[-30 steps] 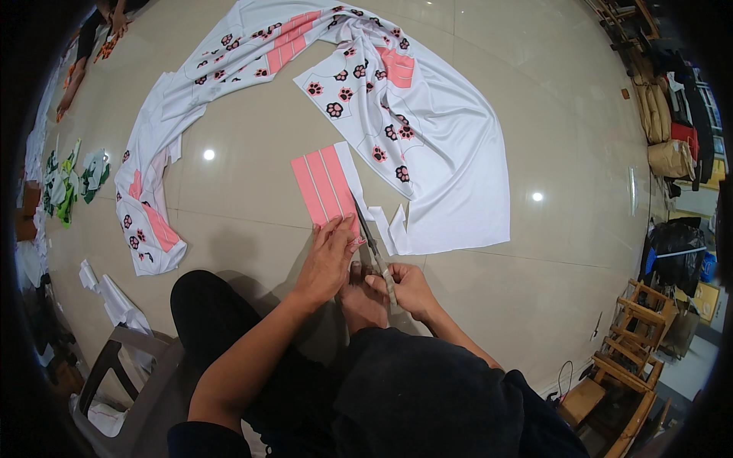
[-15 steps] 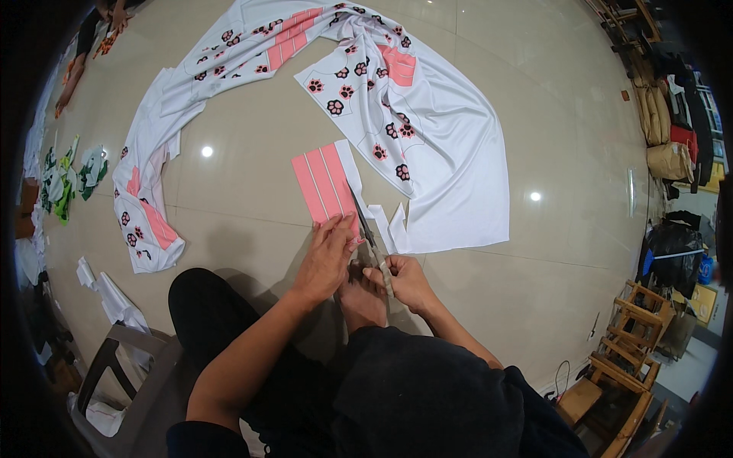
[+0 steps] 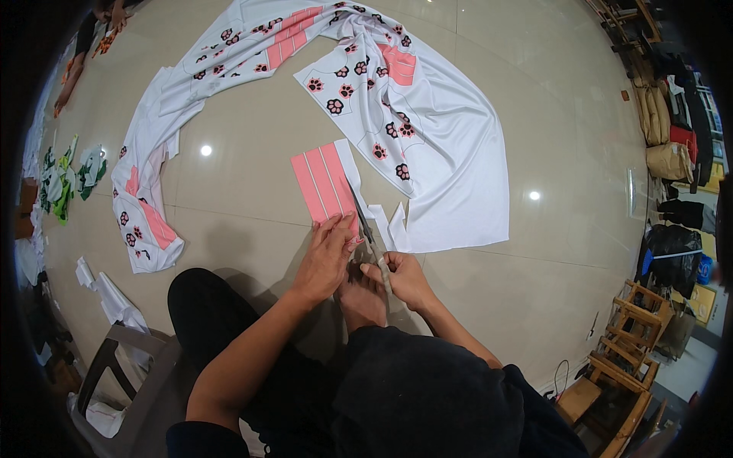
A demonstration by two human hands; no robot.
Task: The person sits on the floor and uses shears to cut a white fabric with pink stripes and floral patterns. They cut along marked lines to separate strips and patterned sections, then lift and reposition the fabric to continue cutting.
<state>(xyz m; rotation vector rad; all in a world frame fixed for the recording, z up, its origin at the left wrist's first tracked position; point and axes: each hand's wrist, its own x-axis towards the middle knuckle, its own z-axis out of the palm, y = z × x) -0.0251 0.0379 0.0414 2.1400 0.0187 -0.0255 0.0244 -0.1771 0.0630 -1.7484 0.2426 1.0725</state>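
My left hand (image 3: pixel 324 252), fingers pressed together, holds the lower end of a pink fabric piece (image 3: pixel 316 179) with white stripes and a white border (image 3: pixel 343 156) on the floor. My right hand (image 3: pixel 401 278) is closed on long scissors (image 3: pixel 379 263) with wrapped handles; their dark blades lie along the piece's right side, beside a loose white strip (image 3: pixel 397 229). My bare foot (image 3: pixel 359 301) is beneath my hands. Just beyond lies a large white cloth (image 3: pixel 458 168) printed with paw prints and pink patches, continuing in an arc round to the left (image 3: pixel 145 221).
At the upper left are another person's limbs (image 3: pixel 72 80). Green and white scraps (image 3: pixel 65 179) and white offcuts (image 3: pixel 114 298) lie left. A dark plastic chair (image 3: pixel 130 389) is at lower left. Wooden stools (image 3: pixel 634 320), paper sacks (image 3: pixel 664 156) and black bags (image 3: pixel 672 256) line the right.
The scissors and my right hand have moved slightly up, away from me, along the right side of the pink piece. My left hand stays on the fabric.
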